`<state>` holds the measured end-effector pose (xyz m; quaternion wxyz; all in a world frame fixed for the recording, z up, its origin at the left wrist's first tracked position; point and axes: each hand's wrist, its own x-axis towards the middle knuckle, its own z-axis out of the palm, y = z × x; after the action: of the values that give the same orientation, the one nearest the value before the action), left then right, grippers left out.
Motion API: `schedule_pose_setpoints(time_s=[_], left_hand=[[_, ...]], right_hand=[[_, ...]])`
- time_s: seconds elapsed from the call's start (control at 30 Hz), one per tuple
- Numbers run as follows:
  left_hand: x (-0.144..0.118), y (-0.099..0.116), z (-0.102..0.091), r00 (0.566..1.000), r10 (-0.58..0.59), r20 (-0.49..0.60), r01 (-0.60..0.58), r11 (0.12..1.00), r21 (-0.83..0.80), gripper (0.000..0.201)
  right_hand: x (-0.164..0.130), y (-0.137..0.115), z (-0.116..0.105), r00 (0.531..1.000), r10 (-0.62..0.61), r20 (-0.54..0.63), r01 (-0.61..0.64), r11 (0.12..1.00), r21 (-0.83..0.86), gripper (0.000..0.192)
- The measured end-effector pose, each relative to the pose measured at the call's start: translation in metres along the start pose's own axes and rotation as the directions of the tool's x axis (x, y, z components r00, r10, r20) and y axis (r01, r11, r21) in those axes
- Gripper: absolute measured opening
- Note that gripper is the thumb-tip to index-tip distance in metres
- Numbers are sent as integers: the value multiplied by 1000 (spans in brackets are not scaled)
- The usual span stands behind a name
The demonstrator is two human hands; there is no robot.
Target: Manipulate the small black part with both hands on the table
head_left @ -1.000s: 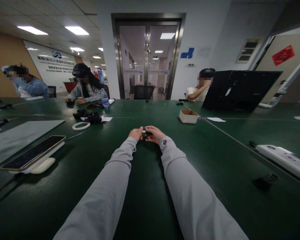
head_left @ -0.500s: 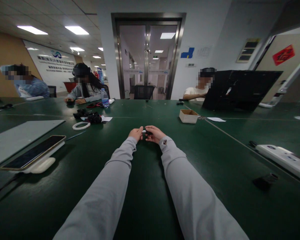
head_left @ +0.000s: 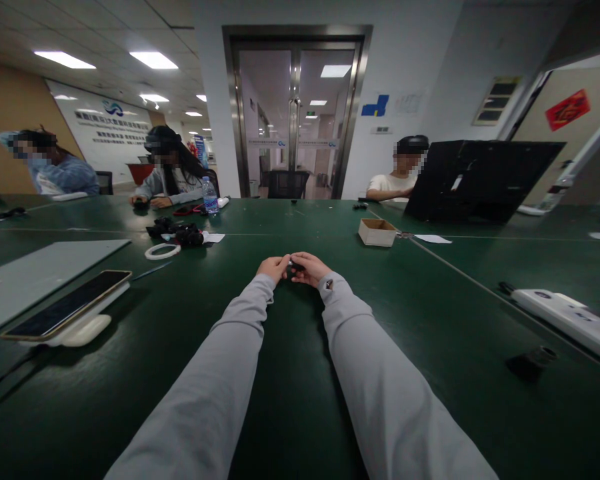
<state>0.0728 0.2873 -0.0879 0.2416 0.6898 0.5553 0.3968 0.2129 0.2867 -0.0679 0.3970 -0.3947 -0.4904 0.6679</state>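
Green tabletop (head_left: 425,293) stretches ahead, seen from the wearer's own head, with two grey sleeves (head_left: 230,347) reaching towards its middle. Where they meet, the left hand (head_left: 273,269) and the right hand (head_left: 311,269) share one small dark object (head_left: 296,267) with a shiny spot at its left side. It sits between the fingertips of both hands, over the table. The right hand pinches the dark part between thumb and fingers; the left hand has thumb and finger closed at the shiny side, right up against the right hand. Fingers cover much of the object, so what it is cannot be told.

The step in hand looks like fine fingertip work by both hands on this object. As a judgement, the next move calls for a steady right pinch and small, controlled motion from the left.

Compared with half a second ago, the left fingertips are nearer the right ones, and the silvery piece that showed plainly between them is mostly hidden. An open box (head_left: 377,237), a white ring (head_left: 160,257) and a phone (head_left: 67,303) lie where they were
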Motion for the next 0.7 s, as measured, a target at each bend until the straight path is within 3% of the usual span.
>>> schedule_pose_setpoints(time_s=[0.13,0.3,0.4,0.53,0.63,0.7], left_hand=[[1,-1,3,998,19,-65,-20,1000,-14,42],[3,3,9,991,21,-129,-40,988,-146,30],[-1,13,12,985,36,-171,-71,978,-198,29],[-17,33,10,937,29,-349,-120,964,-239,26],[-40,46,-4,924,60,-379,-163,955,-247,23],[-59,49,-21,945,66,-322,-166,941,-294,22]], right_hand=[[0,1,0,1000,-3,-4,3,1000,4,6],[3,4,2,999,-4,-35,6,998,57,8],[5,2,14,999,14,-34,-8,984,179,12],[0,-5,40,998,58,-27,-46,943,330,28],[-20,-8,55,992,88,93,-109,960,258,37],[-44,-9,58,963,128,237,-151,985,84,40]])
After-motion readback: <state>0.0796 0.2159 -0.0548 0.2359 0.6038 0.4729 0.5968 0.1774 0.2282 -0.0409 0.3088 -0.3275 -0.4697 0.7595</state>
